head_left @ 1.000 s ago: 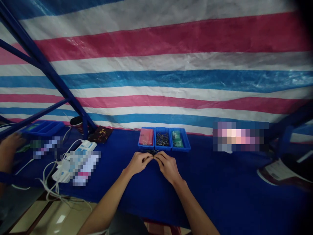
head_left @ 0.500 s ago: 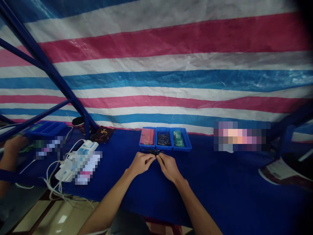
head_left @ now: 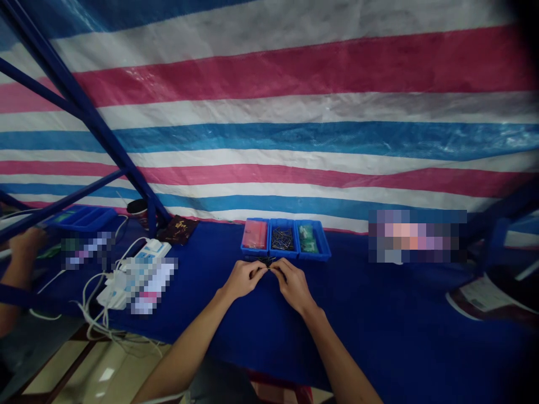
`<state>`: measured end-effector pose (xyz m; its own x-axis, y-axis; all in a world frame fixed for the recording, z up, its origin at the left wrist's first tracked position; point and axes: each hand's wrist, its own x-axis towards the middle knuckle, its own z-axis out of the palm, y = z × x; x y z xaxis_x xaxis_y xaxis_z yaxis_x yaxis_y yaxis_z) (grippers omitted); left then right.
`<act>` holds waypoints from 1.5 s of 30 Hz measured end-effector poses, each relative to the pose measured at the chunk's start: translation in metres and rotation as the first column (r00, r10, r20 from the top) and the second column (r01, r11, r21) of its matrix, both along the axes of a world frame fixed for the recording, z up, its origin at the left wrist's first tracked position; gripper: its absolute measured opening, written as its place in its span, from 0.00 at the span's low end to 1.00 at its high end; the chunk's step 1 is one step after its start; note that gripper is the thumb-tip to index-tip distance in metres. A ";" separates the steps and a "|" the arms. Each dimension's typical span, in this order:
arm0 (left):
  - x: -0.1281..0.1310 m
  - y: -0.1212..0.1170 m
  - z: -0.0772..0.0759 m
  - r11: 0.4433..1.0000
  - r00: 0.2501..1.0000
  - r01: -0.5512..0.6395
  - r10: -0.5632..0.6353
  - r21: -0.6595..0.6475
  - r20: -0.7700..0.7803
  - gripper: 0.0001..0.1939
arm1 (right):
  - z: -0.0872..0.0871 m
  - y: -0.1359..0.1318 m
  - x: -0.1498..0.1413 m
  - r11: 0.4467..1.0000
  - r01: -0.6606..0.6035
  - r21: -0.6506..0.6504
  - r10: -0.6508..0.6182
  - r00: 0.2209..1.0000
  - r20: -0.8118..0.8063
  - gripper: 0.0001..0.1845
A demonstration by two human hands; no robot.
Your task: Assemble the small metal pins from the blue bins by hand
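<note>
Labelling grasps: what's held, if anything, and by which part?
Cannot tell: the left hand and right hand are close together, both in a pinch, but anything between them is too small to identify, so any hold point is unclear.

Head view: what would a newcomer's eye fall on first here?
Probably the red, white and blue striped tarpaulin, filling the upper picture behind the blue table. Next, the three blue bins at the table's back, holding, left to right, a pink packet, nail-like metal pieces and green packets. Just in front, the left hand and right hand nearly meet by small dark slender pieces.
</note>
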<state>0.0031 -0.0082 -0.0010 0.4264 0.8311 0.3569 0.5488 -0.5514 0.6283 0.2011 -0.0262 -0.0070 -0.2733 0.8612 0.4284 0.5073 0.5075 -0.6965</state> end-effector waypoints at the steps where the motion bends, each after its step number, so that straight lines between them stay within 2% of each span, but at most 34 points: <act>1: 0.000 0.000 0.000 1.000 1.000 0.000 0.000 0.002 -0.002 0.15 | 0.000 0.000 0.000 1.000 0.003 -0.001 -0.003 1.000 0.005 0.10; 11: -0.001 -0.002 0.003 1.000 1.000 0.011 -0.011 0.025 -0.029 0.15 | 0.000 -0.001 -0.001 0.998 0.056 -0.039 -0.051 0.992 0.118 0.18; 16: -0.002 -0.001 0.002 0.999 1.000 0.001 0.000 0.034 -0.029 0.15 | -0.001 -0.001 0.000 0.999 0.046 -0.029 -0.045 0.999 0.020 0.11; 19: -0.002 0.000 0.002 0.999 1.000 0.000 0.001 0.034 -0.028 0.15 | -0.001 0.000 0.000 0.999 0.034 -0.016 -0.035 0.999 -0.028 0.12; 24: -0.002 0.001 0.002 1.000 1.000 -0.005 0.006 0.029 -0.030 0.15 | 0.000 0.000 -0.001 1.000 0.001 0.002 -0.001 0.999 -0.045 0.12; 33: -0.004 0.001 -0.001 1.000 1.000 0.008 -0.008 0.022 -0.004 0.14 | 0.000 0.000 -0.001 0.997 0.066 -0.040 -0.062 0.995 0.076 0.18; 38: -0.006 0.003 -0.001 1.000 1.000 -0.013 0.013 0.026 0.014 0.15 | 0.003 -0.001 0.000 0.998 0.060 -0.017 -0.060 0.998 -0.031 0.12; 45: -0.006 0.003 -0.001 0.999 1.000 -0.015 0.015 0.034 0.007 0.16 | 0.004 -0.001 -0.003 1.000 -0.014 0.008 0.015 0.997 -0.071 0.13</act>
